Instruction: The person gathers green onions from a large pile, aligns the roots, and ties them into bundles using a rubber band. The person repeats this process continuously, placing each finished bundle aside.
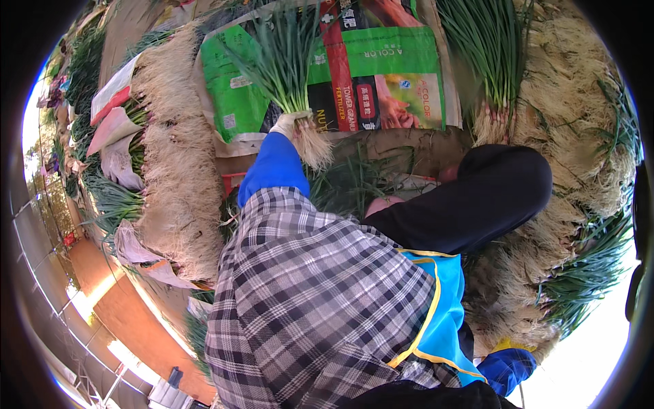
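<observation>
My left hand (286, 124), in a pale glove below a blue sleeve cover, grips a bunch of spring onions (288, 76) near the base. Its green leaves lie over a printed fertilizer sack (403, 56), and its pale roots (311, 145) hang past the sack's near edge. At the lower right, my right arm in a blue sleeve (508, 368) reaches out to the side. Something yellow, perhaps a glove (513, 345), shows at the end of that arm, against a heap of roots. The fingers there cannot be made out.
To the left runs a long row of root-on bunches (173, 153), partly wrapped in sacking (120, 158). Another bunch (490, 66) lies right of the sack, beside a large root pile (567, 102). Loose leaves (352, 184) litter the ground before my bent knee (516, 174).
</observation>
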Available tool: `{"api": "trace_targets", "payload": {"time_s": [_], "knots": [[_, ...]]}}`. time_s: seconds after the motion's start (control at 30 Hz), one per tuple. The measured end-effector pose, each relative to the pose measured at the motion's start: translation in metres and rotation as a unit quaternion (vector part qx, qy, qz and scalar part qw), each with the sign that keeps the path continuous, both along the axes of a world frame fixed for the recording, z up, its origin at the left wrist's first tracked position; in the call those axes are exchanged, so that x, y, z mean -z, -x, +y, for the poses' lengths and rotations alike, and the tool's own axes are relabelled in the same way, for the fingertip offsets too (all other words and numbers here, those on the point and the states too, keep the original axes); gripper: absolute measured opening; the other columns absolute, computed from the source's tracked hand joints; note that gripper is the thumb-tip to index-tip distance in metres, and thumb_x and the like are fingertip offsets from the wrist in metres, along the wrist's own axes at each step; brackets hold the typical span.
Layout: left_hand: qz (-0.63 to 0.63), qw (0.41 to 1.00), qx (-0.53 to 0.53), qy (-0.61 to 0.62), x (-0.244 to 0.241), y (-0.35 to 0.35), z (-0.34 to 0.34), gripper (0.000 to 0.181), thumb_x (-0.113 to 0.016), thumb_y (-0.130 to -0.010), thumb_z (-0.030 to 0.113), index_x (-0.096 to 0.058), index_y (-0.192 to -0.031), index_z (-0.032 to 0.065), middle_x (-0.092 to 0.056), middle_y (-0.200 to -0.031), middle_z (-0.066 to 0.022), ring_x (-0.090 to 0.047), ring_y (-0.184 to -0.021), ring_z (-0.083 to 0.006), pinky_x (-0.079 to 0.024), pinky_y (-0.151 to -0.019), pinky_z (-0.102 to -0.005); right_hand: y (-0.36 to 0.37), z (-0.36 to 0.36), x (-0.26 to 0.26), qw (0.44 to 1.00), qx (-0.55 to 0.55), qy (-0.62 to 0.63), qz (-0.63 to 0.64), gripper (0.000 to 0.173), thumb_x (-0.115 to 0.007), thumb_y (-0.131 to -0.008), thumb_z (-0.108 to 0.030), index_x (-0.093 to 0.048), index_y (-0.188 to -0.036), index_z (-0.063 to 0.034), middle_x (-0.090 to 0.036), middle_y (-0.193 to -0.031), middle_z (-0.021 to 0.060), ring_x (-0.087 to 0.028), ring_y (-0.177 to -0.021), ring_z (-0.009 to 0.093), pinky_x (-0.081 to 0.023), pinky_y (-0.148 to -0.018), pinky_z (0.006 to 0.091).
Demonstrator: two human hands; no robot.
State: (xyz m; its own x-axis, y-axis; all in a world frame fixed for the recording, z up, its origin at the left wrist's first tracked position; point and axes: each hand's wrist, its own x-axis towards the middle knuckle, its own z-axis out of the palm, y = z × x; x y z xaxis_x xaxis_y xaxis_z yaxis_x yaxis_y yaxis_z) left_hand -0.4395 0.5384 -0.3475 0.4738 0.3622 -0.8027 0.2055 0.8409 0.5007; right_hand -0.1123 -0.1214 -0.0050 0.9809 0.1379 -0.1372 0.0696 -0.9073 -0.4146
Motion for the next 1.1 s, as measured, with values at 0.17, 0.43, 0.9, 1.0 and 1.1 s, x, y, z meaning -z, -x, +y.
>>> {"api": "trace_targets", "payload": {"time_s": [0.17,0.43,0.9,1.0,1.1], "knots": [[0.255,0.959,0.005,-0.121,-0.015,0.012,-0.002,0.048,-0.065,-0.079,0.016,-0.042,-0.119,0.0071,-0.050,-0.116,-0.0223,-0.058,-0.090,-0.0365,-0.050,-0.060,-0.0505,-0.003,-0.017,-0.008,1.000,0.010,0.002,-0.003,0.023,-0.055,-0.083,-0.013,-0.058,-0.104,-0.0049,-0.057,-0.095,0.0056,-0.054,-0.084,0.018,-0.046,-0.072,0.0292],[0.311,0.934,-0.079,-0.156,-0.003,0.084,0.031,0.055,-0.060,-0.080,0.012,-0.034,-0.128,0.0067,-0.056,-0.108,-0.0201,-0.058,-0.092,-0.0350,-0.050,-0.068,-0.0461,-0.002,-0.041,-0.006,0.999,0.039,-0.017,-0.009,0.022,-0.055,-0.083,-0.013,-0.058,-0.103,-0.0045,-0.058,-0.092,0.0048,-0.054,-0.082,0.017,-0.046,-0.071,0.0282],[0.142,0.721,0.484,-0.475,-0.052,-0.053,-0.131,0.059,-0.052,-0.084,0.038,-0.037,-0.131,0.0053,-0.040,-0.130,-0.0203,-0.037,-0.123,-0.0311,-0.031,-0.100,-0.0404,-0.007,-0.097,-0.008,0.992,0.109,-0.048,-0.030,0.021,-0.056,-0.083,-0.014,-0.060,-0.102,-0.0039,-0.058,-0.088,0.0034,-0.054,-0.079,0.015,-0.045,-0.069,0.0263],[0.291,0.509,0.531,-0.612,-0.014,-0.018,-0.186,0.074,-0.054,-0.078,0.051,-0.033,-0.134,0.0074,-0.034,-0.135,-0.0206,-0.033,-0.125,-0.0363,-0.020,-0.105,-0.0447,-0.012,-0.105,-0.010,0.992,0.115,-0.048,-0.030,0.021,-0.056,-0.083,-0.014,-0.060,-0.101,-0.0037,-0.058,-0.087,0.0031,-0.054,-0.078,0.014,-0.045,-0.069,0.0259],[0.281,0.461,0.658,-0.525,-0.022,-0.029,-0.202,0.063,-0.057,-0.076,0.047,-0.045,-0.125,0.0086,-0.041,-0.127,-0.0198,-0.037,-0.120,-0.0342,-0.023,-0.103,-0.0470,-0.007,-0.117,-0.013,0.991,0.125,-0.045,-0.026,0.021,-0.056,-0.083,-0.014,-0.060,-0.101,-0.0036,-0.058,-0.086,0.0028,-0.054,-0.077,0.014,-0.045,-0.068,0.0255]]}}
